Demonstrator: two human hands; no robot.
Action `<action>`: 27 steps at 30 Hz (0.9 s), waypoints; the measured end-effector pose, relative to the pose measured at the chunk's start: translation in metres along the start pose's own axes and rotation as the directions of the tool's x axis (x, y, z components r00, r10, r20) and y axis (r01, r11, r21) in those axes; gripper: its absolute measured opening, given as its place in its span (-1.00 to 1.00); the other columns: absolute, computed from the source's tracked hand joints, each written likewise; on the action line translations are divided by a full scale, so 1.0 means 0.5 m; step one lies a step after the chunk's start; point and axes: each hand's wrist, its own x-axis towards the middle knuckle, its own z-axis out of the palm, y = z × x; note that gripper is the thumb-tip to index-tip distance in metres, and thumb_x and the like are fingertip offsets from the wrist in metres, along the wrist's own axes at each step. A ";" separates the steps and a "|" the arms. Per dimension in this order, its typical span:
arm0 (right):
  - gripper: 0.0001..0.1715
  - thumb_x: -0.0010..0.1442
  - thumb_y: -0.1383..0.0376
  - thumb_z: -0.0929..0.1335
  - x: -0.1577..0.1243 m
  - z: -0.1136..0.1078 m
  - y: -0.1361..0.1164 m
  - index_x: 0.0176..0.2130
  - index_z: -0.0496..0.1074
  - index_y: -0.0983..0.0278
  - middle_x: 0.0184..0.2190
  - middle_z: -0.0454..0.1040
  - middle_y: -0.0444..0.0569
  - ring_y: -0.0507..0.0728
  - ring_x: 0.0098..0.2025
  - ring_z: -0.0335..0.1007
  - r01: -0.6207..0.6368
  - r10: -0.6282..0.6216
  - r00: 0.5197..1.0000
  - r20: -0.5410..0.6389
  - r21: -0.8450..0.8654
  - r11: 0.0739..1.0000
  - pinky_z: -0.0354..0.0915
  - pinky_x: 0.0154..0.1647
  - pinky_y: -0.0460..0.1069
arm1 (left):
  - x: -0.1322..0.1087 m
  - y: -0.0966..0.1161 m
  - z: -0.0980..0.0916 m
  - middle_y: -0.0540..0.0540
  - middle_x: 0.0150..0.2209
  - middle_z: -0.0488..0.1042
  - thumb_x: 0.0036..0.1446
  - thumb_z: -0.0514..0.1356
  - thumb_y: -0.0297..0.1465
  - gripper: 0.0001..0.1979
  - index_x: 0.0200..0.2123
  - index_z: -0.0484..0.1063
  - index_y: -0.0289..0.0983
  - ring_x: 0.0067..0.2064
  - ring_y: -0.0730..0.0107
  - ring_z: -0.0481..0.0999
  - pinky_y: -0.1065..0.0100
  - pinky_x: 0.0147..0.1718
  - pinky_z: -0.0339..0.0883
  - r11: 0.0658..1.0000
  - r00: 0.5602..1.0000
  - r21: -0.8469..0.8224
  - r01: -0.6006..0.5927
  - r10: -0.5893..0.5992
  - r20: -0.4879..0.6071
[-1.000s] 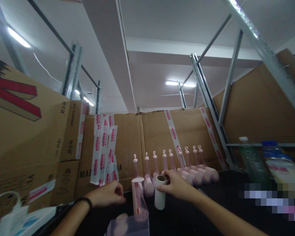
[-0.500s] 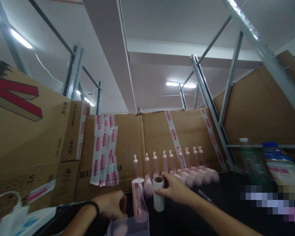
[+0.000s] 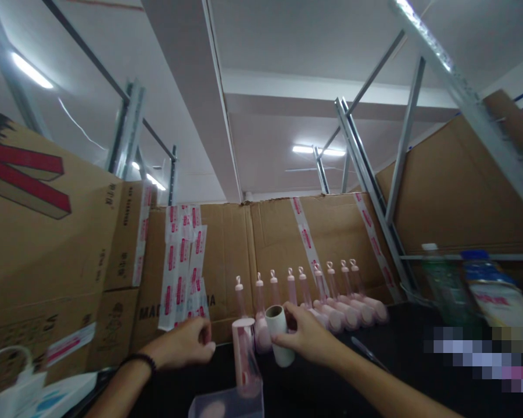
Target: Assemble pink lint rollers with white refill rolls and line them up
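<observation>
My right hand (image 3: 303,334) grips the upper part of a white hollow tube (image 3: 282,347), which leans slightly with its open end up. Left of the tube is a pink cylinder with a clear cover (image 3: 244,354), next to a clear plastic box (image 3: 229,403) at the bottom edge. My left hand (image 3: 181,345), with a dark band at the wrist, hovers left of that cylinder with its fingers curled together; whatever they hold, if anything, cannot be made out. Behind, a row of several pink cylinders (image 3: 351,313) lies near several clear tubes with pink looped caps (image 3: 291,284).
Cardboard (image 3: 226,249) walls the back of the black table (image 3: 322,383). A pen (image 3: 368,351) lies right of my right hand. A green bottle (image 3: 447,284) and a blue-lidded container (image 3: 497,290) stand at the right. At the lower left sits a white power strip (image 3: 54,397) with a plug.
My left hand has moved up and left, away from the clear box. The white tube in my right hand has risen slightly and now tilts, its top toward the left.
</observation>
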 end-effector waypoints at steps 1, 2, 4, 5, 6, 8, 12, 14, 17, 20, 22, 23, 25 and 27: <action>-0.73 0.01 0.31 0.43 0.002 -0.002 -0.004 -0.23 0.39 0.29 -0.37 0.47 -0.12 0.08 -0.30 0.37 0.017 -0.017 1.000 -0.020 -0.005 1.000 0.24 -0.30 -0.07 | 0.004 0.001 -0.013 -0.04 -0.44 0.47 -0.06 0.17 -0.15 -0.70 -0.41 0.40 -0.28 -0.36 0.28 0.45 0.36 -0.41 0.26 1.000 0.999 -0.014 -0.019 0.019 -0.047; -0.72 0.02 0.31 0.43 0.003 -0.005 -0.007 -0.21 0.40 0.28 -0.36 0.47 -0.12 0.08 -0.30 0.36 0.042 -0.043 0.998 -0.047 -0.014 0.999 0.23 -0.30 -0.07 | 0.007 0.004 -0.027 -0.04 -0.44 0.46 -0.02 0.16 -0.12 -0.68 -0.38 0.39 -0.28 -0.35 0.29 0.45 0.36 -0.39 0.27 0.999 0.995 -0.037 -0.039 0.036 -0.091; -0.69 0.03 0.30 0.43 0.003 -0.009 -0.014 -0.17 0.41 0.27 -0.30 0.47 -0.11 0.09 -0.26 0.36 0.111 -0.115 0.988 -0.103 -0.045 0.993 0.23 -0.27 -0.05 | 0.010 0.018 -0.053 -0.02 -0.44 0.45 0.03 0.16 -0.08 -0.64 -0.32 0.39 -0.28 -0.36 0.31 0.45 0.36 -0.37 0.30 0.980 0.977 -0.165 -0.115 0.081 -0.198; -0.67 0.02 0.30 0.44 0.003 -0.011 -0.018 -0.16 0.42 0.26 -0.27 0.46 -0.10 0.10 -0.23 0.36 0.149 -0.156 0.979 -0.130 -0.064 0.987 0.23 -0.24 -0.04 | 0.009 0.027 -0.064 -0.02 -0.42 0.46 0.02 0.20 -0.06 -0.62 -0.31 0.39 -0.28 -0.36 0.31 0.46 0.35 -0.35 0.32 0.950 0.965 -0.264 -0.167 0.102 -0.243; -0.65 0.01 0.31 0.45 0.001 -0.012 -0.022 -0.15 0.42 0.25 -0.24 0.46 -0.10 0.11 -0.21 0.36 0.187 -0.198 0.968 -0.152 -0.084 0.979 0.23 -0.22 -0.04 | 0.008 0.038 -0.071 -0.03 -0.39 0.48 0.00 0.24 -0.06 -0.61 -0.29 0.40 -0.28 -0.33 0.31 0.47 0.34 -0.32 0.34 0.904 0.954 -0.366 -0.220 0.121 -0.275; -0.60 0.00 0.33 0.45 -0.002 -0.013 -0.028 -0.11 0.42 0.23 -0.21 0.44 -0.10 0.11 -0.16 0.36 0.256 -0.271 0.949 -0.161 -0.108 0.961 0.23 -0.16 -0.03 | 0.003 0.062 -0.076 -0.03 -0.36 0.49 -0.02 0.29 -0.09 -0.60 -0.26 0.42 -0.28 -0.29 0.31 0.49 0.32 -0.25 0.36 0.798 0.946 -0.529 -0.289 0.154 -0.285; -0.56 0.01 0.28 0.47 -0.007 -0.008 -0.039 -0.07 0.42 0.21 -0.19 0.43 -0.10 0.11 -0.16 0.38 0.308 -0.323 0.939 -0.115 -0.129 0.943 0.25 -0.14 -0.02 | -0.006 0.108 -0.059 -0.06 -0.33 0.51 -0.02 0.32 -0.13 -0.61 -0.21 0.45 -0.28 -0.25 0.29 0.49 0.30 -0.21 0.38 0.702 0.947 -0.636 -0.321 0.221 -0.235; -0.53 0.01 0.27 0.48 -0.007 -0.005 -0.042 -0.05 0.42 0.19 -0.18 0.43 -0.10 0.11 -0.16 0.38 0.321 -0.337 0.936 -0.100 -0.146 0.936 0.25 -0.14 -0.02 | -0.006 0.123 -0.046 -0.09 -0.27 0.53 -0.06 0.34 -0.14 -0.59 -0.21 0.46 -0.28 -0.21 0.24 0.51 0.27 -0.17 0.39 0.715 0.947 -0.620 -0.322 0.244 -0.210; -0.52 0.02 0.28 0.49 -0.007 -0.004 -0.044 -0.03 0.42 0.16 -0.17 0.43 -0.11 0.10 -0.15 0.39 0.347 -0.362 0.929 -0.081 -0.150 0.926 0.24 -0.15 -0.03 | -0.002 0.136 -0.031 -0.09 -0.26 0.54 -0.10 0.37 -0.16 -0.59 -0.22 0.45 -0.27 -0.19 0.23 0.52 0.26 -0.14 0.39 0.730 0.945 -0.600 -0.326 0.276 -0.178; -0.52 0.02 0.30 0.49 -0.007 -0.005 -0.044 -0.03 0.43 0.17 -0.17 0.43 -0.11 0.10 -0.15 0.40 0.343 -0.357 0.931 -0.074 -0.157 0.926 0.24 -0.16 -0.04 | 0.000 0.144 -0.023 -0.07 -0.29 0.55 -0.10 0.37 -0.22 -0.61 -0.22 0.44 -0.27 -0.22 0.26 0.53 0.28 -0.16 0.40 0.727 0.939 -0.599 -0.336 0.306 -0.155; -0.52 0.02 0.30 0.49 -0.006 -0.004 -0.042 -0.03 0.43 0.17 -0.17 0.43 -0.11 0.11 -0.14 0.40 0.339 -0.355 0.932 -0.074 -0.167 0.926 0.24 -0.16 -0.04 | -0.001 0.148 -0.022 -0.07 -0.27 0.56 -0.09 0.36 -0.23 -0.63 -0.22 0.44 -0.27 -0.20 0.25 0.53 0.28 -0.15 0.40 0.736 0.940 -0.590 -0.332 0.313 -0.139; -0.52 0.03 0.29 0.48 -0.006 -0.004 -0.042 -0.03 0.43 0.17 -0.17 0.42 -0.11 0.11 -0.14 0.40 0.342 -0.358 0.931 -0.075 -0.168 0.925 0.25 -0.16 -0.04 | -0.002 0.150 -0.022 -0.07 -0.26 0.56 -0.09 0.36 -0.23 -0.63 -0.21 0.45 -0.27 -0.20 0.25 0.54 0.27 -0.14 0.40 0.741 0.940 -0.585 -0.330 0.313 -0.135; -0.52 0.03 0.30 0.48 -0.006 -0.003 -0.042 -0.02 0.42 0.17 -0.17 0.42 -0.11 0.10 -0.14 0.40 0.350 -0.365 0.928 -0.075 -0.163 0.922 0.25 -0.16 -0.04 | -0.005 0.153 -0.024 -0.08 -0.26 0.57 -0.09 0.37 -0.23 -0.63 -0.21 0.45 -0.26 -0.19 0.24 0.54 0.26 -0.13 0.40 0.743 0.939 -0.580 -0.332 0.315 -0.134; -0.51 0.02 0.32 0.48 -0.006 -0.003 -0.044 -0.03 0.42 0.17 -0.17 0.42 -0.11 0.10 -0.14 0.40 0.360 -0.375 0.924 -0.077 -0.159 0.919 0.25 -0.15 -0.04 | -0.009 0.155 -0.027 -0.08 -0.26 0.58 -0.09 0.37 -0.24 -0.63 -0.21 0.46 -0.27 -0.19 0.24 0.55 0.26 -0.13 0.41 0.741 0.938 -0.582 -0.336 0.318 -0.137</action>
